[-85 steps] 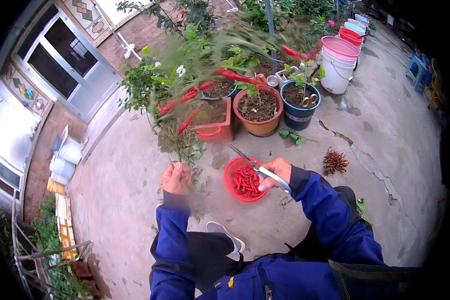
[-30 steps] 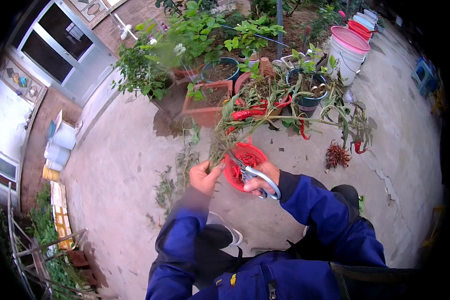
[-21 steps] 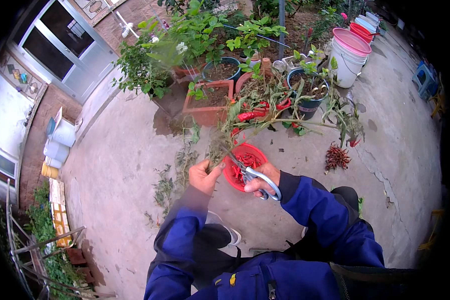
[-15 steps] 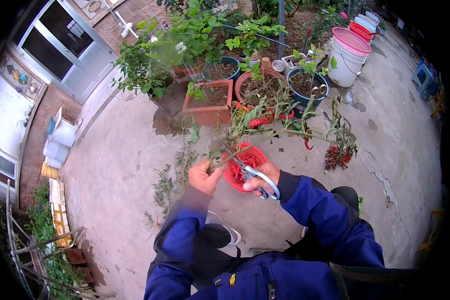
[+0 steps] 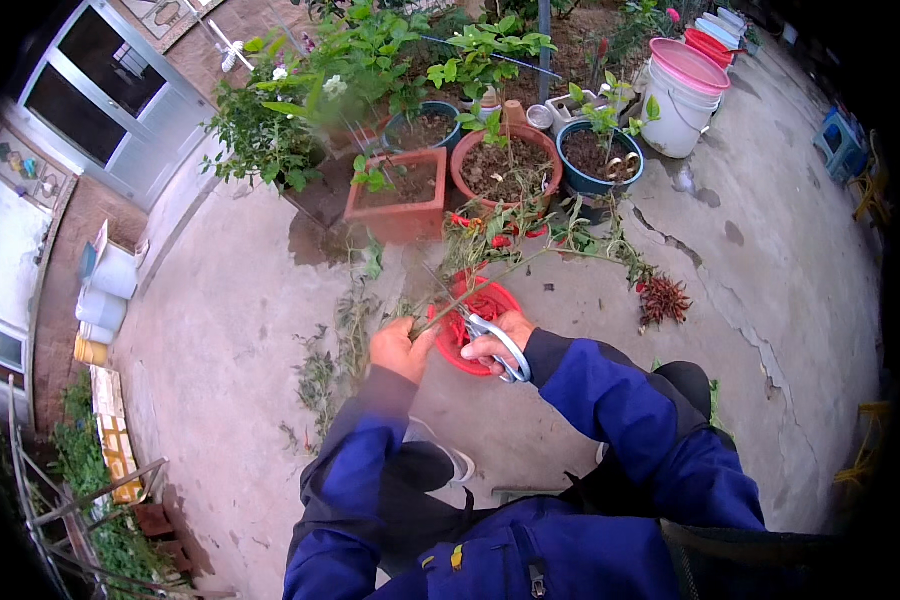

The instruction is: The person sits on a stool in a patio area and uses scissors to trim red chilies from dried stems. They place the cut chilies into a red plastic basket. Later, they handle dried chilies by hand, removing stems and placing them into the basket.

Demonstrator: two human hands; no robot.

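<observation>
My left hand (image 5: 400, 350) is closed around the thick end of a cut chili plant stem (image 5: 515, 266). The stem slants away to the right, with wilted leaves and a few red chilies (image 5: 501, 241) on its branches. In my right hand (image 5: 500, 338) is a pair of scissors (image 5: 515, 352) with pale, looped handles. Its blades point up and left and cross close to the stem; whether they touch it cannot be told. Below both hands stands a red basin (image 5: 457, 361) holding loose red chilies, partly hidden by my right hand and the scissors.
Wilted cut stalks (image 5: 320, 385) lie on the concrete left of the basin. A pile of dark red dried chilies (image 5: 665, 300) is at right. Ahead stand a rectangular planter (image 5: 395, 222), round pots (image 5: 465, 165) and a white bucket (image 5: 675, 118). A crack (image 5: 770, 365) runs across the floor.
The plant's leafy far end has swung lower and left, uncovering more of the pots and the dried chili pile. Both hands keep their grips, and the whole view has shifted slightly.
</observation>
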